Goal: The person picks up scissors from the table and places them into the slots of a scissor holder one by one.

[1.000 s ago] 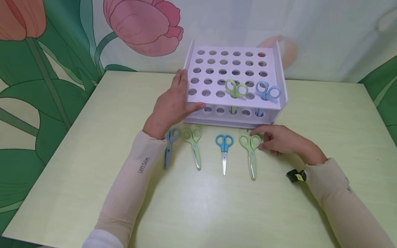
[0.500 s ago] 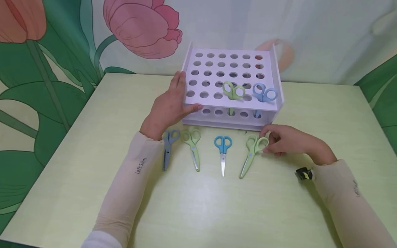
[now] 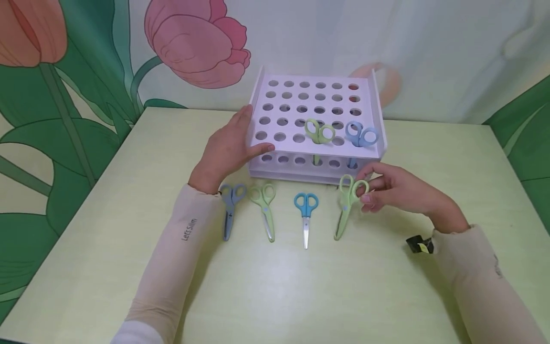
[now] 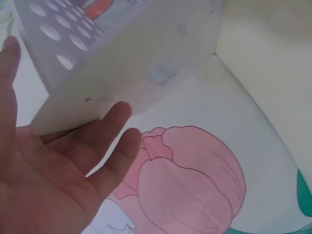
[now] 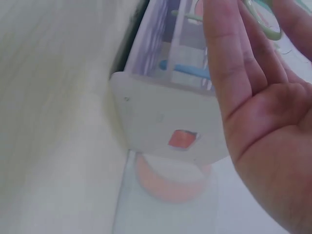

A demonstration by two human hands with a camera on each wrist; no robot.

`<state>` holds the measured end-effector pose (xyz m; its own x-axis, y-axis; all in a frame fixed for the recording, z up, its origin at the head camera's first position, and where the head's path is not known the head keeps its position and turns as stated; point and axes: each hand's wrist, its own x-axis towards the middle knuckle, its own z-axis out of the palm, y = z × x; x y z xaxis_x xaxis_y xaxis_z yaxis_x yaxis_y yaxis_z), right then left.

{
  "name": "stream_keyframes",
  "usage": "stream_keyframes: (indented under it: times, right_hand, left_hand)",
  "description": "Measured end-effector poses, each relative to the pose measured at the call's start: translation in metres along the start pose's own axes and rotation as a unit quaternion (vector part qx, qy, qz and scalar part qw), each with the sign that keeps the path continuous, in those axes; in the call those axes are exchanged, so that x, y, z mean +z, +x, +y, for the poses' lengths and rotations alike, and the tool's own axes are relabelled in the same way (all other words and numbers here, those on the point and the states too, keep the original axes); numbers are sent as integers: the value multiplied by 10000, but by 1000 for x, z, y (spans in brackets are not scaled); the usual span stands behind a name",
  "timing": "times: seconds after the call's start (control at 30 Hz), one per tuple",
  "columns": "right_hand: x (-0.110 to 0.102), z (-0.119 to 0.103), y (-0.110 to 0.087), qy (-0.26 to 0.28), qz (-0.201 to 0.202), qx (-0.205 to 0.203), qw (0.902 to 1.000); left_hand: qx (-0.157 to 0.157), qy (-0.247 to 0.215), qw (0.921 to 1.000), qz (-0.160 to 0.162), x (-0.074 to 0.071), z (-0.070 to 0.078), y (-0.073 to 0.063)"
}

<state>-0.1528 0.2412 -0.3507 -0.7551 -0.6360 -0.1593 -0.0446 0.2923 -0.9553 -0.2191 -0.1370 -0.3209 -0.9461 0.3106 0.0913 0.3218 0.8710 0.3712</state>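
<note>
My right hand [image 3: 401,191] pinches one handle loop of a pair of green scissors [image 3: 345,204] in front of the rack, blades pointing down toward me. Part of that green loop [image 5: 278,35] shows at the fingers in the right wrist view. My left hand [image 3: 224,150] rests against the left side of the white two-tier holed rack [image 3: 289,144], thumb over its front edge. The left wrist view shows the straight fingers along its side panel [image 4: 131,83]. Green scissors [image 3: 318,136] and light blue scissors [image 3: 358,137] stand in front-row holes, handles up.
Grey-blue scissors [image 3: 228,217], green scissors [image 3: 265,209] and blue scissors [image 3: 306,210] lie in a row on the pale table [image 3: 258,291] before the rack. A flower-printed wall [image 3: 197,43] stands close behind. A small black item [image 3: 417,244] hangs by the right sleeve.
My right hand has taken hold of the rightmost green scissors; they swung round, then their handles rose toward the rack. The left hand stays on the rack. The head view has shifted slightly.
</note>
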Motion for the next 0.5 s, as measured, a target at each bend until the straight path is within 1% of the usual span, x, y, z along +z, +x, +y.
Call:
stream_keyframes:
  times: [0.07, 0.17, 0.3, 0.4, 0.5]
  right_hand:
    - [2, -3, -1, -36, 36, -193, 9998]
    - [5, -7, -3, -133, 218, -420, 9988]
    - [10, -15, -3, -354, 662, -788, 9941]
    - [13, -19, -4, -457, 893, -1012, 9898]
    - [16, -23, -5, -503, 1048, -1167, 9863]
  left_hand:
    - [6, -154, 9999, 11, 1, -1, 2]
    - [58, -191, 9998, -17, 5, -3, 5]
    - [96, -183, 9998, 60, 10, -3, 8]
    - [54, -228, 9996, 173, 11, -3, 8]
    - [-30, -298, 9994, 175, 12, -1, 8]
